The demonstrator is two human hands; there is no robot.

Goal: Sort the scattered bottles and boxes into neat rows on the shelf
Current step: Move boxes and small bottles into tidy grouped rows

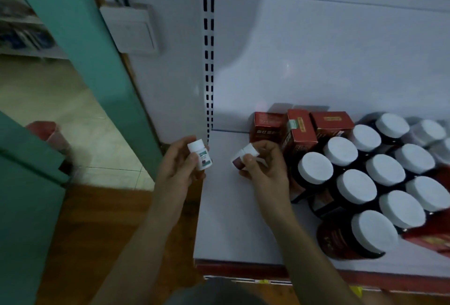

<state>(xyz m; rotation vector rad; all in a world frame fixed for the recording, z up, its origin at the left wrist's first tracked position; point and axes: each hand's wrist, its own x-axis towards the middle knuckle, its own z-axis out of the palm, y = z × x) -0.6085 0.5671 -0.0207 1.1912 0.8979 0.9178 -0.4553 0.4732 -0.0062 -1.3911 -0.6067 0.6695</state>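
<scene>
White shelf (pixel 231 219) in a shop fitting, bare on its left half, crowded on the right. Left hand (pixel 181 161) at the shelf's left edge, fingers (pixel 180 142) and thumb wrapped round a small white bottle (pixel 200 155) with a green and dark red label, held nearly upright, cap up, clear of the shelf surface. Right hand (pixel 264 166) just beside it, above the bare part of the shelf, fingers curled and pinching a second small bottle (pixel 241 157), tilted, white cap toward the back right, dark red label toward the front left; whether touching the shelf, impossible to tell. The two bottles near each other but apart. Behind the right hand, against the back panel, three red boxes (pixel 302 129), standing, the middle one askew. To the right of those, dark jars (pixel 356 189) with flat white lids, packed close in slanting rows from the back panel to the front lip, the nearest with a red label on its side. Another red box (pixel 431 239) at the far right edge, partly cut off. Left of the shelf, a slotted white upright (pixel 208 61), a teal door frame (pixel 97 61), a wall switch plate (pixel 132 28), wooden floor (pixel 102 219) below.
</scene>
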